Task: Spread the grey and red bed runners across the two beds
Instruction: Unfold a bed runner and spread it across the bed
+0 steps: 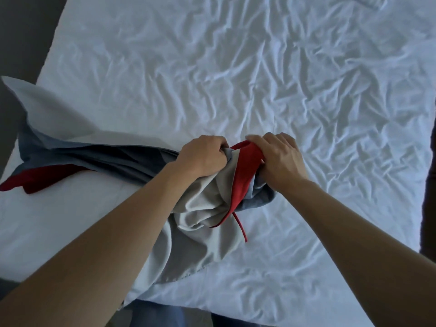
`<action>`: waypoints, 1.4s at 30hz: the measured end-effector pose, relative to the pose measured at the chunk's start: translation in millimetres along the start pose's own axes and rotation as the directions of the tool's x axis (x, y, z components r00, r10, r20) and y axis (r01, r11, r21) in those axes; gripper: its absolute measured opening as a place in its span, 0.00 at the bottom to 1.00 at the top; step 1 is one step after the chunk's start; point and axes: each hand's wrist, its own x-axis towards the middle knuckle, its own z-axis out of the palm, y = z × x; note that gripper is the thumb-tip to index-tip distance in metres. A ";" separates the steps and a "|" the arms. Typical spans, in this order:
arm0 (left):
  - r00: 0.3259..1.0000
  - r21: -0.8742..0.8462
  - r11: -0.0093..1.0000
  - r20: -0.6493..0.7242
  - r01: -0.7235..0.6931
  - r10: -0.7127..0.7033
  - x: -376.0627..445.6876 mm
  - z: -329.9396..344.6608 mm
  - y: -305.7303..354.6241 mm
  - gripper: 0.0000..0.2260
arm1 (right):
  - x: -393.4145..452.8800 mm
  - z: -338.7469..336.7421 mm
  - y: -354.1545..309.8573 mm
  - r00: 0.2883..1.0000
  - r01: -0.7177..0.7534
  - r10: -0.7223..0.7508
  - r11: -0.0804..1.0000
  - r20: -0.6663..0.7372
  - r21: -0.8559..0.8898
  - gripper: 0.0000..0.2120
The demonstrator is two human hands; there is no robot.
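Both hands are closed tight on the bunched bed runner (207, 204) near the middle of the white bed (259, 67). The left hand (203, 156) grips the grey cloth, fingers curled in. The right hand (278, 156) grips the red band beside it. The runner trails left, past the bed's edge

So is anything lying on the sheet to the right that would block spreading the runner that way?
Nothing visible. Both hands, left and right, grip the bunched runner; the white sheet to its right is only wrinkled.
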 end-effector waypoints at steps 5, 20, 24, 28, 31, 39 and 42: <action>0.998 0.018 0.999 -0.064 0.031 -0.030 -3.6 7.1 17.6 0.09 | -18.5 -3.6 30.4 0.999 0.016 -0.020 0.991 -0.028 -0.132 0.04; 0.965 0.351 0.903 0.017 -0.249 0.260 -14.6 57.3 86.0 0.23 | -69.3 -13.5 73.2 0.999 -0.028 0.031 0.981 0.009 -0.193 0.06; 0.945 0.373 0.876 0.004 -0.306 0.328 -14.3 72.8 103.8 0.17 | -104.5 -38.3 127.6 0.959 -0.199 0.258 0.907 0.115 -0.372 0.10; 0.914 0.411 0.832 0.009 -0.373 0.405 -15.6 93.9 127.9 0.11 | -135.1 -40.0 149.7 0.920 -0.295 0.345 0.923 0.188 -0.247 0.23; 0.911 0.427 0.818 0.030 -0.384 0.412 -21.8 107.5 137.0 0.07 | -136.3 -26.6 144.3 0.913 -0.400 0.402 0.915 0.068 -0.040 0.20; 0.916 0.415 0.827 0.044 -0.379 0.398 -39.7 129.2 134.1 0.15 | -109.6 21.6 102.4 0.947 -0.319 0.317 0.947 0.052 0.041 0.09; 0.915 0.320 0.865 0.013 -0.386 0.404 -38.4 127.1 128.4 0.17 | -120.5 25.0 102.3 0.919 -0.391 0.392 0.920 0.042 -0.025 0.06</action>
